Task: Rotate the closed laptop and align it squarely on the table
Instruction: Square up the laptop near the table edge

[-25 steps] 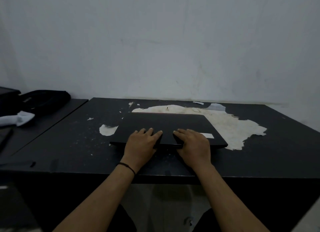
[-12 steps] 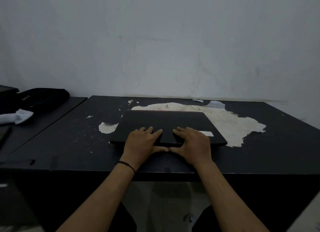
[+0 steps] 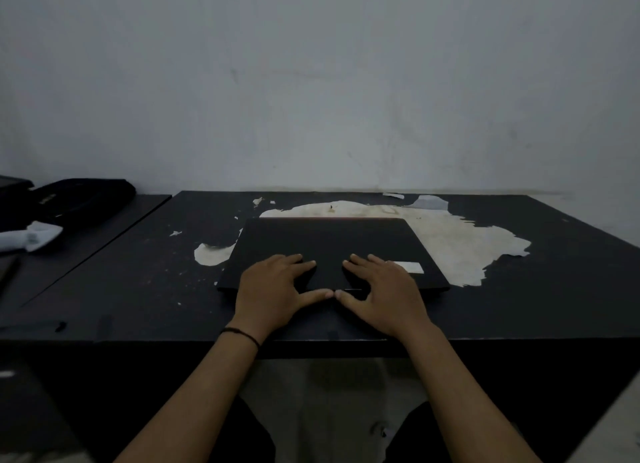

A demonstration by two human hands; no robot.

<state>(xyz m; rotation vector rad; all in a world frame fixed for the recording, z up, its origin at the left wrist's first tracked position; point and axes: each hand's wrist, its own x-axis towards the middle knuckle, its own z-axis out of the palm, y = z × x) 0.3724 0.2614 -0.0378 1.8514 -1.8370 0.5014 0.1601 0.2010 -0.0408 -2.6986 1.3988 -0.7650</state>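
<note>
Hands point(image 3: 332, 291) flat on closed laptop point(image 3: 329, 243), black table point(image 3: 554, 307)

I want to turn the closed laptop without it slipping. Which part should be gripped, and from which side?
Judging by its pose, grip the two short side edges of the laptop, left hand from the left, right hand from the right. It lies flat and thin on the table, so palms on the lid can only slide it.

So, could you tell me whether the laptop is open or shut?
Shut. The laptop lies flat on the table, lid down, with no screen or keys showing.
</note>
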